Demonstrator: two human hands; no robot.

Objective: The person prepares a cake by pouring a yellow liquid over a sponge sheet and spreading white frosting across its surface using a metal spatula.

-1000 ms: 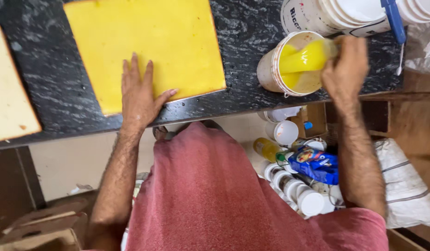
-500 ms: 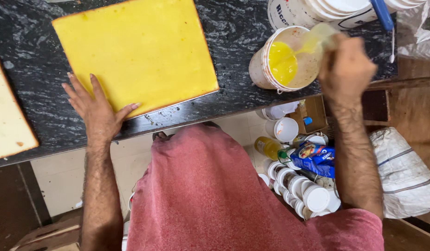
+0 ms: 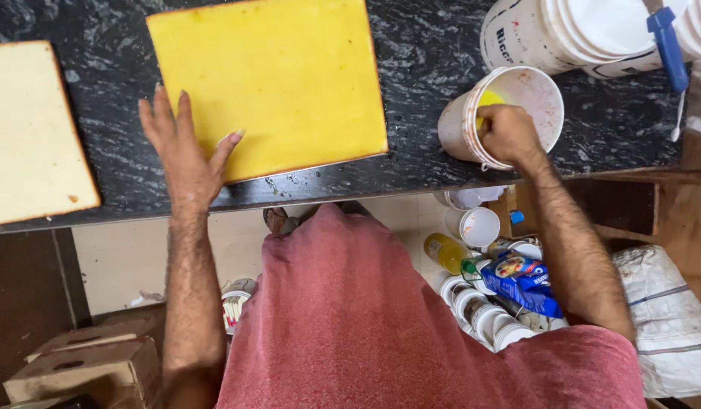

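Yellow sheet cake (image 3: 271, 83) lay flat on the black marble counter (image 3: 419, 98), its top an even yellow all over, so the coating on this slab looked largely done, judging by colour alone; a paler, cream-coloured slab (image 3: 32, 132) at far left showed no yellow, so that one looked untouched. Left hand (image 3: 184, 151) rested palm down with fingers spread flat, released, gripping nothing, over the cake's near-left corner and partly on the counter. Right hand (image 3: 506, 132) was dipped inside the small white bucket (image 3: 517, 98), fingers curled; could not tell what they were grasping, as the rim hid the tips. A bit of yellow liquid showed at the bucket's inner wall; level looked low. Bucket sat right of the cake, well apart from it, close to the counter's near edge. The cake's near edge also ran close to that edge, with a few wet drips between. Open counter between cake and bucket gave clear room for the right hand to travel. Far right was crowded: a stack of large white pails (image 3: 585, 34) with a blue handle (image 3: 668, 45). Below the counter, white tubs (image 3: 479, 227), a yellow bottle (image 3: 445, 254) and a blue packet (image 3: 524, 284) cluttered the floor at right; cardboard boxes (image 3: 78, 363) at near left.
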